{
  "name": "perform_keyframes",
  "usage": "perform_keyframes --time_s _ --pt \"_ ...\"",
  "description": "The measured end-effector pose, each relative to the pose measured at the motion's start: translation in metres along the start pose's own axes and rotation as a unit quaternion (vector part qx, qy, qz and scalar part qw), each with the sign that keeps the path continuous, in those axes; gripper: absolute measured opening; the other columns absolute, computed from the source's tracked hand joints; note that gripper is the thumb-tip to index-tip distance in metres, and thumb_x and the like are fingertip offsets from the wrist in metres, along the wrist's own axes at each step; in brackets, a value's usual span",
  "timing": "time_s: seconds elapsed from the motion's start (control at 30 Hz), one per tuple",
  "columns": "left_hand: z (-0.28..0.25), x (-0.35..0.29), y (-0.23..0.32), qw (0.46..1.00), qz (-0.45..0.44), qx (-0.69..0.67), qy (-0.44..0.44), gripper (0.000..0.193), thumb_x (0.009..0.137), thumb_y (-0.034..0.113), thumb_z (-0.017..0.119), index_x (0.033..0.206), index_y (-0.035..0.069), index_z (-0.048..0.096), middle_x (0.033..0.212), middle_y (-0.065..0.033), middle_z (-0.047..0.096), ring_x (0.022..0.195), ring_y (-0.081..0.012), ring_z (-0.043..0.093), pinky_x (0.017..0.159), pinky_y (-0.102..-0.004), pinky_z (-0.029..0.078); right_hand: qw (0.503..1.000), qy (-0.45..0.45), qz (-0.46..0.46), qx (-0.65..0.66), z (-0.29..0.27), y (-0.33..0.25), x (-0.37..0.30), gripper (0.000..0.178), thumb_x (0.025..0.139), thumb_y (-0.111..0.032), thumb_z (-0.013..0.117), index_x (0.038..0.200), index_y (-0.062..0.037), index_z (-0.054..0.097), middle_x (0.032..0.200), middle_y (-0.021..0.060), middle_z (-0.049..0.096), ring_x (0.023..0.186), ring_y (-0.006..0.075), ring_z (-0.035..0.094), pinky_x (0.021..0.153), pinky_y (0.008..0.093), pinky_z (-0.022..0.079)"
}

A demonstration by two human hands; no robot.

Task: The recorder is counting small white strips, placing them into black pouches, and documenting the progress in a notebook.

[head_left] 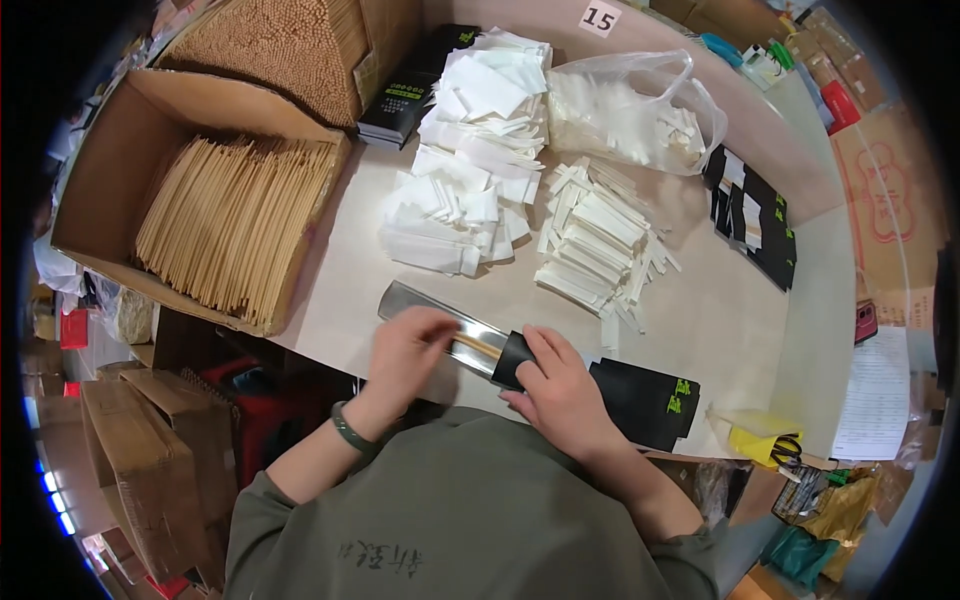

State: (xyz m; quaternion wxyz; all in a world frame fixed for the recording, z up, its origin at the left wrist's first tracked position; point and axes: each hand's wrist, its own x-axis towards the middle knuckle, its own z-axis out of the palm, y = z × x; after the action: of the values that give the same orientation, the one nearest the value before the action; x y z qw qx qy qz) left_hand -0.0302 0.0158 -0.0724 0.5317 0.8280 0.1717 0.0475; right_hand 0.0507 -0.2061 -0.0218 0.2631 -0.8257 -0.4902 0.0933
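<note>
Close to the table's near edge lies a shiny metal trough (415,300), slanting down to the right. In it is a pair of light wooden chopsticks (478,345), whose left ends my left hand (405,350) pinches. Their right ends go into a black paper sleeve (511,360), at the trough's right end. My right hand (560,385) grips that sleeve, thumb below and fingers above. Just right of this hand lies a stack of flat black sleeves (645,403) with green print. Beyond the trough are piles of folded white napkins (440,235) and narrow white packets (590,250).
At left stands an open cardboard box (100,190) full of loose chopsticks, with another box of bundled chopsticks (265,50) behind. A clear plastic bag (630,110) of white packets sits at the back. More black sleeves (775,240) lie right, along the raised table wall (800,130).
</note>
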Motion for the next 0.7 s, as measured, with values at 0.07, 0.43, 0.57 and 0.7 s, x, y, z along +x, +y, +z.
perform_keyframes --time_s 0.07,0.43,0.57,0.7 --pt "0.019 -0.004 0.040 0.984 -0.057 -0.106 -0.128 0.023 0.091 0.002 0.065 0.114 -0.002 0.065 0.112 -0.0106 0.066 0.090 -0.0148 0.067 0.080 -0.0285 0.055 1.000 0.006 0.000 0.019 0.001 0.004 -0.001 0.035 0.071 -0.015 0.081 0.092 -0.0012 0.057 0.135 0.0261 0.048 0.127 0.0419 0.046 0.103 0.0467 0.043" --pt "-0.022 0.005 0.009 0.890 0.268 0.358 -0.090 0.052 0.062 0.022 0.082 0.105 0.006 0.058 0.097 -0.0097 0.063 0.088 -0.0282 0.061 0.076 -0.0396 0.048 0.998 0.022 -0.050 0.040 -0.004 0.024 0.010 0.011 0.072 -0.014 0.069 0.072 -0.0067 0.061 0.080 0.0108 0.051 0.077 0.0308 0.057 0.063 0.0409 0.047" --pt "-0.027 0.004 0.035 0.973 -0.006 0.180 -0.143 0.035 0.068 0.019 0.077 0.088 0.004 0.052 0.082 -0.0109 0.062 0.073 -0.0276 0.062 0.064 -0.0355 0.049 0.980 0.091 0.006 -0.177 -0.108 0.116 -0.036 0.026 0.069 -0.024 0.083 0.067 -0.0063 0.063 0.111 0.0155 0.063 0.104 0.0353 0.059 0.086 0.0449 0.048" --pt "-0.007 -0.011 0.055 0.921 0.101 -0.065 -0.372 0.033 0.071 0.011 0.071 0.097 0.001 0.053 0.099 -0.0153 0.054 0.085 -0.0261 0.057 0.075 -0.0351 0.048 0.994 -0.105 -0.014 -0.031 -0.075 0.048 -0.046 0.058 0.064 -0.035 0.088 0.102 -0.0009 0.062 0.131 0.0263 0.051 0.124 0.0417 0.049 0.106 0.0484 0.040"
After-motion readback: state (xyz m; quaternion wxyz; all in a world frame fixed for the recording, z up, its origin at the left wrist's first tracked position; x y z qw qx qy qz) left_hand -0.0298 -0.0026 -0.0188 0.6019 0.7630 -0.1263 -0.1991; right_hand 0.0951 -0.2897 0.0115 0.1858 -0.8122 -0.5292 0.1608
